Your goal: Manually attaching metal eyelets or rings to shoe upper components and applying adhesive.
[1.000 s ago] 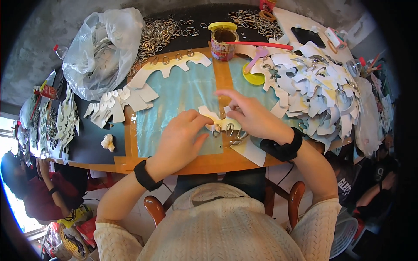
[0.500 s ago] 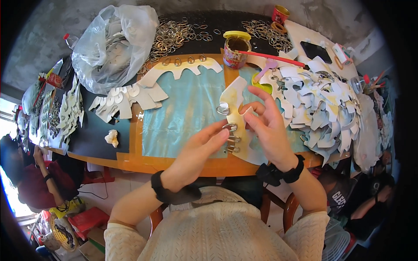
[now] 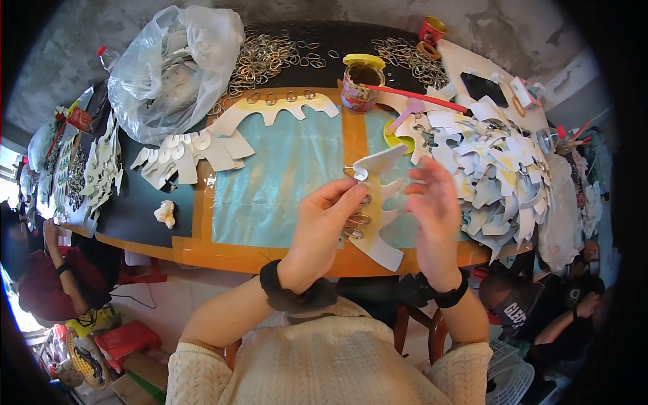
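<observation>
Pinched between the thumb and fingers of my left hand point(image 3: 317, 226) is a white scalloped strip point(image 3: 381, 251) with yellowish smears. Several metal rings point(image 3: 361, 219) sit along its left edge, and near the top a tab is folded over by another ring. My right hand point(image 3: 435, 216), a little blurred, is raised just right of the strip's tabs with its fingers apart and nothing in them. A similar scalloped strip point(image 3: 287, 108) with rings along its upper edge lies at the back of the blue sheet point(image 3: 270, 196).
Loose metal rings point(image 3: 266, 57) are heaped at the back. An open tin point(image 3: 360, 94) of brown paste has a red stick point(image 3: 422, 99) across it. Piled white pieces point(image 3: 499, 169) cover the right side; a plastic bag point(image 3: 175, 74) stands back left. Other people sit at both sides.
My right hand has let go of the strip's tab and moved right. My left hand has shifted up onto the upper rings, and the strip has turned, its top leaning right.
</observation>
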The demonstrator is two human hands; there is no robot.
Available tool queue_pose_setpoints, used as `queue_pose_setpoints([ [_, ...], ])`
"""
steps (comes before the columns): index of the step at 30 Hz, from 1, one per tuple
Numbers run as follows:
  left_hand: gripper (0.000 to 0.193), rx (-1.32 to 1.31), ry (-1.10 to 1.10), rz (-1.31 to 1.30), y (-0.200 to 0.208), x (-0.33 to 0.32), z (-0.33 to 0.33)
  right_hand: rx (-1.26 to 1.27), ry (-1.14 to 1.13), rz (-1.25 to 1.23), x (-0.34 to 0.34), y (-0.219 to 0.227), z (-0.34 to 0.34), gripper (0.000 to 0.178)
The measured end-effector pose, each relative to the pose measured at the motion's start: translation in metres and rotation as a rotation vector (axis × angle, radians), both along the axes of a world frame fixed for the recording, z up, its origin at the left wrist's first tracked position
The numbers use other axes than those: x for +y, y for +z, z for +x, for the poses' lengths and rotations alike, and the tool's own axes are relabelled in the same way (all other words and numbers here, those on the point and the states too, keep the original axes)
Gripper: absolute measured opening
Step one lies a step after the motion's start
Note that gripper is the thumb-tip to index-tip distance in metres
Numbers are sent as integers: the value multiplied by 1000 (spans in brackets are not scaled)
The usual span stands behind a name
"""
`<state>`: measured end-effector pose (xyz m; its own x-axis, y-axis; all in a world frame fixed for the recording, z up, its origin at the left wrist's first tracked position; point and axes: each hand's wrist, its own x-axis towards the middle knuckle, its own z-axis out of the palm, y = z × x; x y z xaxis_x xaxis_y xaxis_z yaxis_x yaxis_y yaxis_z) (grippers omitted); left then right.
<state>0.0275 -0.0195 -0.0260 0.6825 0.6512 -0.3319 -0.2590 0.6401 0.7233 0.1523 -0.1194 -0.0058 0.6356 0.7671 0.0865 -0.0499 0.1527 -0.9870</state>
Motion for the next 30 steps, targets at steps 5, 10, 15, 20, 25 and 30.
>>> queue_pose_setpoints([
  [5, 15, 136, 50, 320, 8, -4, 10, -1233, -47, 163, -8, 27, 8, 37],
  [10, 14, 118, 114, 737, 4, -10, 14, -1506, 12, 132, 8, 36, 14, 39],
  [15, 16, 200, 114, 989, 5, -10, 16, -1506, -63, 48, 7, 30, 21, 41],
  [20, 19, 149, -144, 424, 11, -4, 10, -873, 8, -53, 2, 27, 13, 38],
  [25, 18, 80, -307, 179, 14, 4, 2, -889, 86, 5, -1, 21, 19, 35],
  [30, 19, 70, -158, 409, 6, 0, 1, -1139, 64, 6, 1, 20, 17, 25],
])
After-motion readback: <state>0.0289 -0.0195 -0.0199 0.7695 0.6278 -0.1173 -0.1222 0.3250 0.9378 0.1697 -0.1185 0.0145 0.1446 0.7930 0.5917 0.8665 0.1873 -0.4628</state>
